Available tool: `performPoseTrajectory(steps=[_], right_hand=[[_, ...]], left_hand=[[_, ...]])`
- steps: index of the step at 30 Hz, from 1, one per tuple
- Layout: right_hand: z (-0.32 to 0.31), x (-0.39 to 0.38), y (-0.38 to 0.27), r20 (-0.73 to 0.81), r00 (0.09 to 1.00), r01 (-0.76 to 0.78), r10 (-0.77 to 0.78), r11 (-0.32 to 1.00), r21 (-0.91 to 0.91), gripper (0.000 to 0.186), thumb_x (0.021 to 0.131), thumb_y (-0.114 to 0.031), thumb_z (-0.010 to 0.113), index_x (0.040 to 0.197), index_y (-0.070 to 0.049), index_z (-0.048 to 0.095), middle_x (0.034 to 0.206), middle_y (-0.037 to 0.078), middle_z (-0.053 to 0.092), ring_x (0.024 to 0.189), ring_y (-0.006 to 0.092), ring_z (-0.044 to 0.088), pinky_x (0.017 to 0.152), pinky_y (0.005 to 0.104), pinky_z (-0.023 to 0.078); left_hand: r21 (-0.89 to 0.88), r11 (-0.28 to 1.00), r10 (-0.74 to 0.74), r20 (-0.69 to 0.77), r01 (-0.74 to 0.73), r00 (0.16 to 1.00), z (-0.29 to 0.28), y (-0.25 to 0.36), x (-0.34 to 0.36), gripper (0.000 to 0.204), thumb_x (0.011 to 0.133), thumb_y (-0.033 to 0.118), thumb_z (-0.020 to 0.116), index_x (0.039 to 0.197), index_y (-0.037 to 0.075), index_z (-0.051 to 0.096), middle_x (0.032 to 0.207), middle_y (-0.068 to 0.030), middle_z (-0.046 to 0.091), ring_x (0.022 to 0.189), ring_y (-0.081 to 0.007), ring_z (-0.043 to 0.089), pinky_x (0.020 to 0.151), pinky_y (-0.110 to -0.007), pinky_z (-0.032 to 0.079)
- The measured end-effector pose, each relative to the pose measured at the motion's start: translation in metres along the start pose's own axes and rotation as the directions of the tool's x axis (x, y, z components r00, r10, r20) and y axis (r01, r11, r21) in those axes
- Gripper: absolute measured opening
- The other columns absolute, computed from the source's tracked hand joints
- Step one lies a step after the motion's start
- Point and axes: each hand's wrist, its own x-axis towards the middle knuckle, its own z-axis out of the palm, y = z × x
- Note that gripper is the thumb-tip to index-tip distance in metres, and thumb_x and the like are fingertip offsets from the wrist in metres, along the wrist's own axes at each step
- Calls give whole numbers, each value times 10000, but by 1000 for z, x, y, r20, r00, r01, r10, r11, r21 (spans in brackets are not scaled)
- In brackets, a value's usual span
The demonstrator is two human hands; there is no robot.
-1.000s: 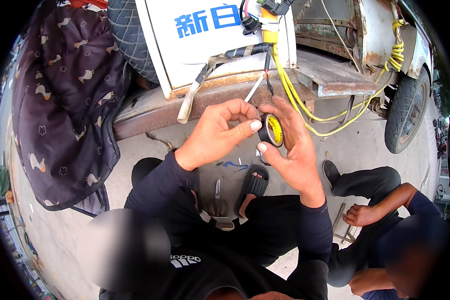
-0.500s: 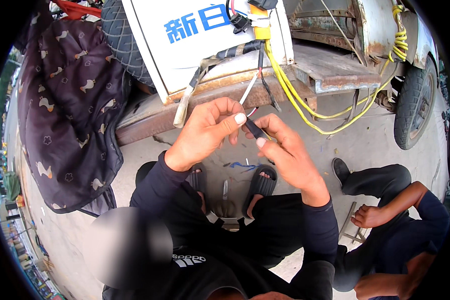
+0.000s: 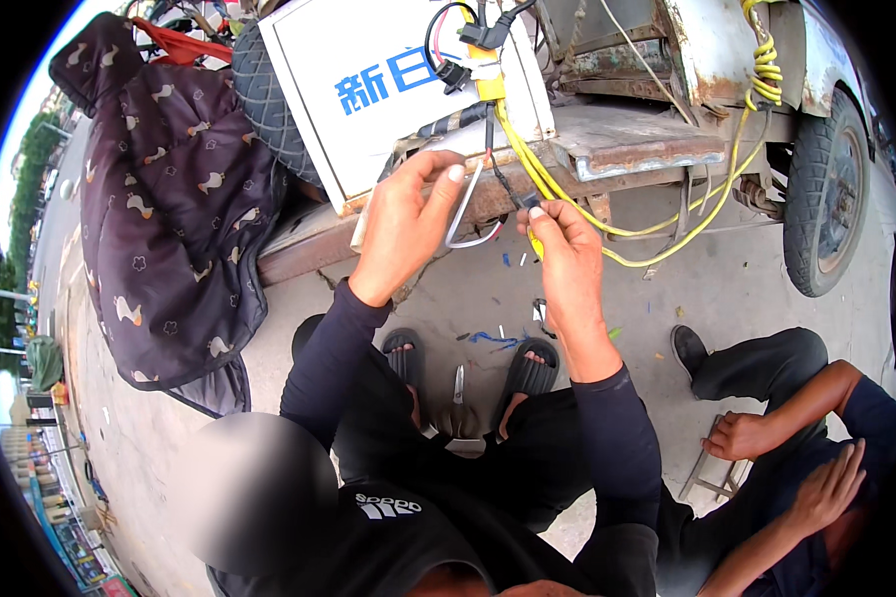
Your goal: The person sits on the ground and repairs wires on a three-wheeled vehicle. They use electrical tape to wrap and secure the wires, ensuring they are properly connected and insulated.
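My left hand (image 3: 414, 214) is raised beside the white and red wires (image 3: 468, 204), its thumb and index finger closed; what is between them is unclear. My right hand (image 3: 567, 254) grips a black tape roll with yellow inside (image 3: 533, 229) against a dark cable hanging from the yellow sleeve (image 3: 488, 84). Yellow cables (image 3: 536, 169) run down past my right hand. Above is a white box (image 3: 368, 134) with blue lettering on a rusty metal frame (image 3: 289, 255).
A duck-print cover (image 3: 169, 249) hangs left by a tire (image 3: 269, 119). A metal step (image 3: 632, 149) and wheel (image 3: 821, 199) are right. Below lie scissors (image 3: 458, 388) and blue scraps (image 3: 493, 338). A seated person (image 3: 767, 438) is at the lower right.
My left hand has moved up, away from the tape roll. My right hand has moved up toward the dark cable with the roll. The seated person's lower hand has lifted.
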Motion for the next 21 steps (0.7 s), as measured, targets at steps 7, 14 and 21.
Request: performPoseTrajectory(steps=[7,14,21], right_hand=[[-7,-17,-3,-45,997,63,-62,998,1,184,961,-141,637,983,39,671,859,36,700,780,88,606,723,264,477],[0,-24,-20,-31,999,30,-28,995,91,192,940,-150,658,971,36,696,807,36,703,744,91,612,692,277,484],[14,-27,-28,-10,999,50,-51,996,-80,226,907,-176,680,978,36,711,831,81,739,729,132,654,689,309,505]], left_hand=[[180,980,-91,49,81,995,29,19,21,464,968,406,662,1054,-47,714,870,-152,740,778,-231,703,716,-357,545],[7,902,-406,349,431,844,-1,38,24,334,966,407,692,1003,77,728,930,10,705,870,-82,631,725,-239,476],[-241,823,-378,443,515,813,-17,48,10,334,974,383,705,1074,64,705,997,-25,723,945,-127,696,824,-281,533]])
